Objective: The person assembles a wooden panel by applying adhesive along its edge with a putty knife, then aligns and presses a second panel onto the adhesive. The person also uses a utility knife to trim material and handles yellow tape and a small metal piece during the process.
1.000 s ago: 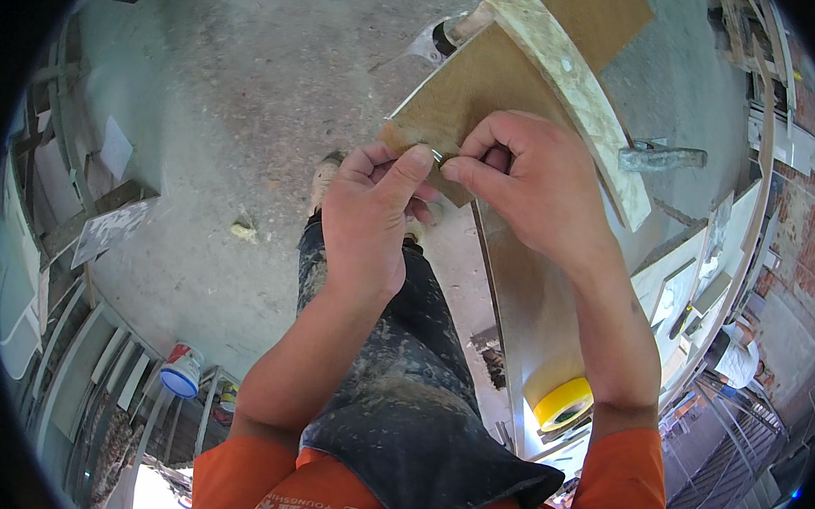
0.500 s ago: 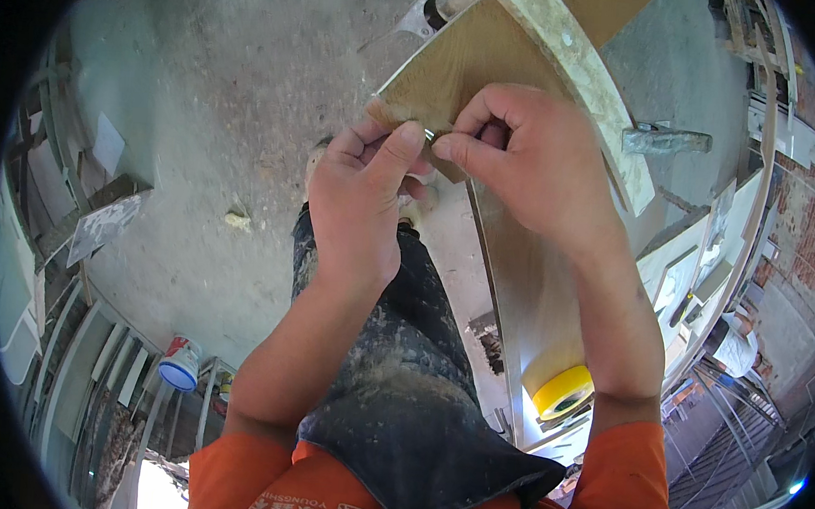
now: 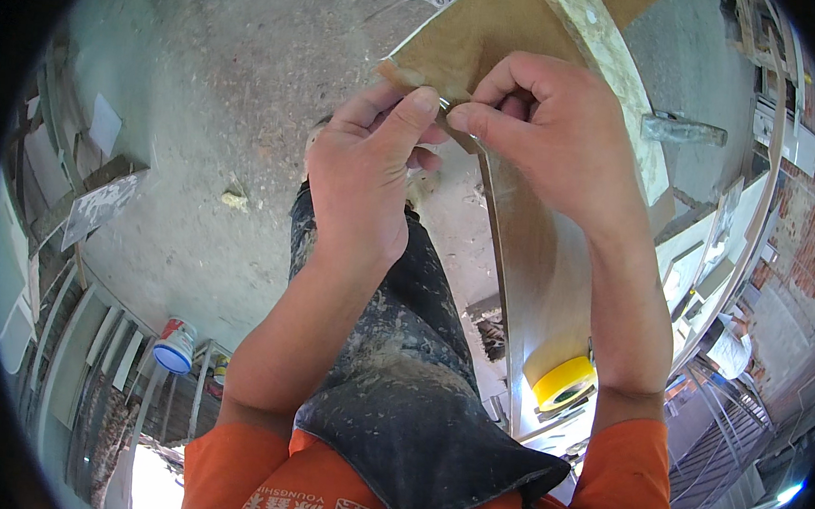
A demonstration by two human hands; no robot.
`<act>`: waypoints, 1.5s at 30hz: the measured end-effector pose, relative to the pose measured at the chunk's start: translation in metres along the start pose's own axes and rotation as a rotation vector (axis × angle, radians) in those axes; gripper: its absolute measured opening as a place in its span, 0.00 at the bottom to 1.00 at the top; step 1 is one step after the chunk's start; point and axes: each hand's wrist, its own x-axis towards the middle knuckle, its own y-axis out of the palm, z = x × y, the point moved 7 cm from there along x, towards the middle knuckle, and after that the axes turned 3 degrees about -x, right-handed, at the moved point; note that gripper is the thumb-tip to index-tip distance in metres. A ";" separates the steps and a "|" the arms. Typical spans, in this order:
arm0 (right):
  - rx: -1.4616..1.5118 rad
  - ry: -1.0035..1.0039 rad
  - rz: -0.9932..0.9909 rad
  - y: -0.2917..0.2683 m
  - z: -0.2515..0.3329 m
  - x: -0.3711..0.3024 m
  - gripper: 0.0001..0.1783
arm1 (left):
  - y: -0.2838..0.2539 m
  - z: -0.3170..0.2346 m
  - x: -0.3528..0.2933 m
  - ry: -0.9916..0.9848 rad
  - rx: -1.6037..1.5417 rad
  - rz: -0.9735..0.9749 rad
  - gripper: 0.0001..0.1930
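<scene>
My left hand (image 3: 362,154) and my right hand (image 3: 560,129) meet tip to tip over the corner of a brown wooden board (image 3: 481,40). Between their pinched thumbs and forefingers shows a small shiny metal piece (image 3: 445,103), too small to name. The other fingers of my left hand curl loosely below its thumb. My right hand's remaining fingers are folded in. A pale, stained curved strip (image 3: 627,91) lies along the board's right side, beyond my right hand.
A long wooden panel (image 3: 533,262) runs toward me, with a yellow tape roll (image 3: 563,383) on its near end. A grey bar-shaped tool (image 3: 684,130) juts out by the pale strip. At left are a white-and-blue bucket (image 3: 175,345) and a leaning panel (image 3: 102,206).
Both hands have shifted slightly up and right in the view, still pinched together at the small metal piece. The board, strip and surroundings have also shifted a little.
</scene>
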 end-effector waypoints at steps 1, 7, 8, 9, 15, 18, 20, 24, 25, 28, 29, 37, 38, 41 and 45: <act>-0.005 -0.028 -0.010 -0.001 0.001 0.001 0.12 | -0.001 0.002 0.000 0.001 0.003 -0.004 0.12; 0.035 0.021 -0.012 0.002 -0.001 -0.001 0.12 | 0.000 0.002 0.000 -0.026 -0.017 -0.037 0.13; 0.050 0.024 -0.013 0.003 -0.001 0.000 0.11 | 0.000 0.001 0.001 -0.025 -0.018 -0.040 0.14; 0.065 0.026 -0.013 0.003 -0.001 -0.001 0.11 | 0.001 0.000 0.000 -0.025 -0.009 -0.045 0.14; 0.088 0.040 0.006 0.005 -0.003 -0.001 0.10 | 0.000 -0.002 0.000 -0.069 0.085 -0.023 0.14; 0.077 0.051 -0.002 0.004 -0.001 0.000 0.11 | 0.000 -0.002 -0.001 -0.078 0.069 -0.015 0.15; 0.077 0.056 -0.018 0.003 -0.002 -0.001 0.11 | 0.001 -0.002 -0.001 -0.091 0.057 0.004 0.16; 0.069 0.061 -0.006 0.005 -0.003 -0.001 0.10 | -0.001 0.000 0.001 -0.114 0.099 -0.008 0.17; 0.063 0.070 0.009 0.006 -0.002 -0.001 0.10 | -0.002 0.001 0.002 -0.112 0.101 -0.006 0.17; 0.084 0.054 -0.012 0.005 -0.001 -0.002 0.11 | -0.002 0.000 0.003 -0.114 0.114 0.014 0.16; 0.082 0.056 -0.019 0.005 -0.002 -0.002 0.11 | -0.001 0.000 0.004 -0.115 0.120 0.022 0.16; 0.054 0.066 -0.016 0.005 -0.003 -0.002 0.10 | -0.002 -0.004 0.006 -0.096 0.110 0.068 0.15; 0.053 0.063 -0.017 0.005 -0.002 -0.002 0.10 | -0.002 -0.005 0.006 -0.100 0.117 0.074 0.15; 0.049 0.054 -0.022 0.005 -0.001 -0.002 0.10 | -0.002 -0.004 0.009 -0.106 0.114 0.121 0.15; 0.048 0.050 -0.027 0.005 0.000 -0.002 0.10 | -0.004 -0.007 0.011 -0.143 0.133 0.138 0.14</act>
